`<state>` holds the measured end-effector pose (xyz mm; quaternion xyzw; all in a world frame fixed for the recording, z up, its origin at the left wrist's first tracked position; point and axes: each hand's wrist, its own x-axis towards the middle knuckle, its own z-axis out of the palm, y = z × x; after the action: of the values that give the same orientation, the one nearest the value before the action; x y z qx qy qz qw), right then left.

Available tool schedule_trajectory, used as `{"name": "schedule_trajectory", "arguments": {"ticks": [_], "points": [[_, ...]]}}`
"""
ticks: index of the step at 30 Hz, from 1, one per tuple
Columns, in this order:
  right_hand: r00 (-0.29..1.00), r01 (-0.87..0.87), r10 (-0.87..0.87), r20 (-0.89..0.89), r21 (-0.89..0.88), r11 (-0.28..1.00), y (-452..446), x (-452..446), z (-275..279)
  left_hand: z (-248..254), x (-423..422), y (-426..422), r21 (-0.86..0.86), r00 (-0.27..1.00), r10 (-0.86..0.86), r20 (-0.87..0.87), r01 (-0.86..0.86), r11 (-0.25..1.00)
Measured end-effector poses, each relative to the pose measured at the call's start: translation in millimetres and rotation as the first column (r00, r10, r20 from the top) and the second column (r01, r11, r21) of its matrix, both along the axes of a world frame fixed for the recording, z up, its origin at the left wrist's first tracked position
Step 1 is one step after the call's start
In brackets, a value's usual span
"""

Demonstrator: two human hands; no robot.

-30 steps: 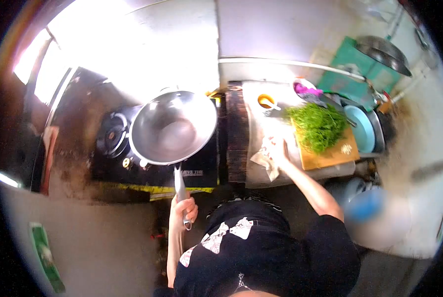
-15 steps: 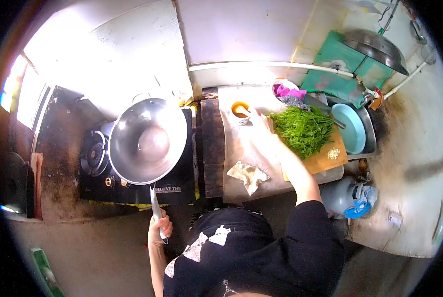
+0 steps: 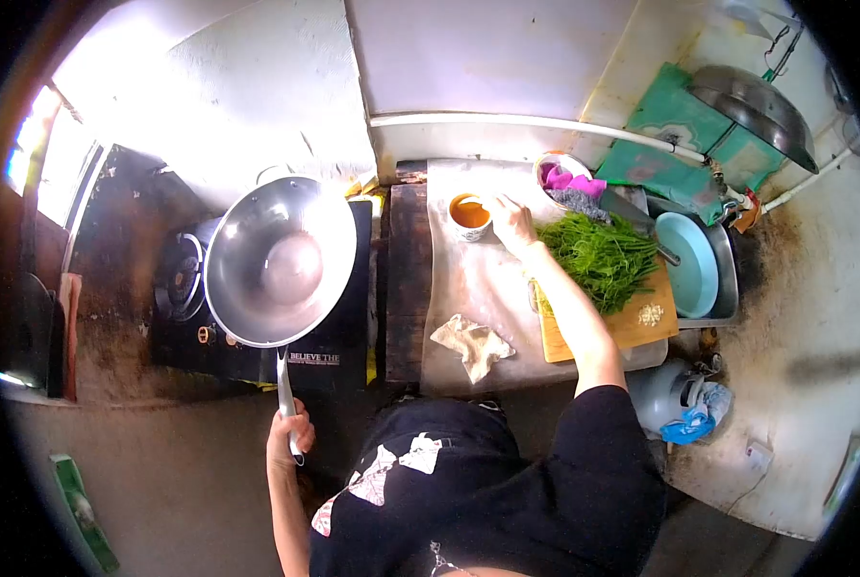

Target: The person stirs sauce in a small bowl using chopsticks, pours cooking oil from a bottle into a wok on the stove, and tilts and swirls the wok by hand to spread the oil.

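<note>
My left hand [image 3: 290, 435] is wrapped around the pale handle [image 3: 286, 389] of a wide steel wok [image 3: 228, 279], which is bare inside and sits tilted over the stove. At the right rim of a small cup [image 3: 470, 234] of amber liquid is my right hand [image 3: 514, 226], fingers drawn together. What they grip, perhaps a pale utensil or the cup's edge, is too small to tell. Beside that forearm, a heap of chopped greens [image 3: 598, 260] lies on a wooden cutting board [image 3: 569, 341], with a little pile of minced garlic [image 3: 650, 314] near its corner.
A crumpled cloth [image 3: 473, 346] lies on the counter [image 3: 401, 288] near the front. A knife [image 3: 632, 213] rests behind the greens. To the right, a light-blue basin [image 3: 685, 260] stands in the sink [image 3: 728, 298]. Below is a gas cylinder [image 3: 656, 394]. A dark stove [image 3: 257, 365] supports the wok.
My right hand has shifted slightly up at the cup's rim, and the pale stick-like thing over the liquid no longer shows clearly. My left hand keeps its hold; the whole view has shifted slightly.
</note>
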<state>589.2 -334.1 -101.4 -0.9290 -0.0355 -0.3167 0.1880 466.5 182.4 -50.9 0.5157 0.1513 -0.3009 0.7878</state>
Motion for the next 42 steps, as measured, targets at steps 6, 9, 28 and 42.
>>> {"name": "schedule_trajectory", "arguments": {"ticks": [6, 9, 28, 42], "points": [[0.999, -0.029, 0.029, -0.035, -0.002, 1.0, -6, -1, 9, -4, 0, 3, -0.071, 1.0, -0.014, 0.006, 0.015, 0.997], [0.998, -0.007, 0.004, -0.066, -0.042, 0.999, -5, -3, 13, -3, 0, 3, -0.046, 0.999, -0.018, 0.037, 0.02, 0.999], [0.99, 0.051, -0.028, -0.135, 0.167, 0.985, 14, 2, 8, 1, 1, 1, -0.077, 0.999, -0.016, 0.038, 0.019, 0.997], [0.993, 0.056, -0.048, -0.109, 0.07, 0.996, -10, 19, 5, 0, 2, 2, -0.061, 1.0, -0.025, 0.007, 0.025, 0.998]]}}
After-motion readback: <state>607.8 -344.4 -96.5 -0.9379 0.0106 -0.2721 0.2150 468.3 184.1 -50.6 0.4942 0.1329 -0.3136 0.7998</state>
